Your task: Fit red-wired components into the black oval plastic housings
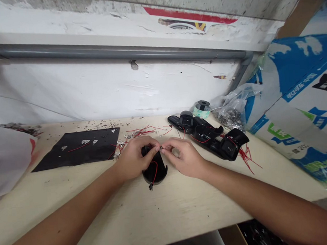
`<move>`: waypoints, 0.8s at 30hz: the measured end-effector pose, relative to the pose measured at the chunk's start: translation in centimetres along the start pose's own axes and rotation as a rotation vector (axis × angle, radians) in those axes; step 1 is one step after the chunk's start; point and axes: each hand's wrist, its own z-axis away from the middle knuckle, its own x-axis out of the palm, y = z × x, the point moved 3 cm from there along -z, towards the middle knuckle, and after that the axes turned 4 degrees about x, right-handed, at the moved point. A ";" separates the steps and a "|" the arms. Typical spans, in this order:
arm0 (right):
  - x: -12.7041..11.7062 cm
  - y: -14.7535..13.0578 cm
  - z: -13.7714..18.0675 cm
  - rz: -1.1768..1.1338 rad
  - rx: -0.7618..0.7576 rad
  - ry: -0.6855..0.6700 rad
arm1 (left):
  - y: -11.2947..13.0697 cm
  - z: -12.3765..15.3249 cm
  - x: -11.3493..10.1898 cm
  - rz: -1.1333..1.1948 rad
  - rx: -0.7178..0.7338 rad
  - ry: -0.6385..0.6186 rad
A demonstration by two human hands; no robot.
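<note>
Close together over the table, both hands have their fingertips nearly meeting. Between them sits a small metal part (pixel 161 148), too tiny to name exactly. My right hand (pixel 186 156) pinches it with thumb and forefinger. My left hand (pixel 135 157) is closed in a pinch at its other side; what lies inside that pinch is hidden. Beneath the left fingers lies a black plastic housing (pixel 159 175) with a rounded near end, its far part covered by the hand. A red wire (pixel 156 169) runs inside it to a small black connector (pixel 151 186) at the rim.
Several black housings (pixel 209 134) with red wires lie at the right, near a tape roll (pixel 202 110) and a plastic bag of small parts (pixel 229 115). Metal terminals and red wires (pixel 136 133) are scattered behind my hands. A black mat (pixel 78 152) is at the left; a printed carton (pixel 301 108) stands right.
</note>
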 end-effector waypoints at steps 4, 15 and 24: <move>0.0 -0.1 0.0 -0.006 -0.001 -0.002 | -0.1 -0.1 0.0 -0.008 -0.007 -0.007; 0.0 -0.3 0.2 0.088 -0.058 -0.056 | 0.1 -0.1 0.0 -0.059 0.051 -0.004; 0.2 -0.5 0.5 0.193 -0.092 -0.081 | 0.2 -0.1 0.3 -0.081 0.083 0.000</move>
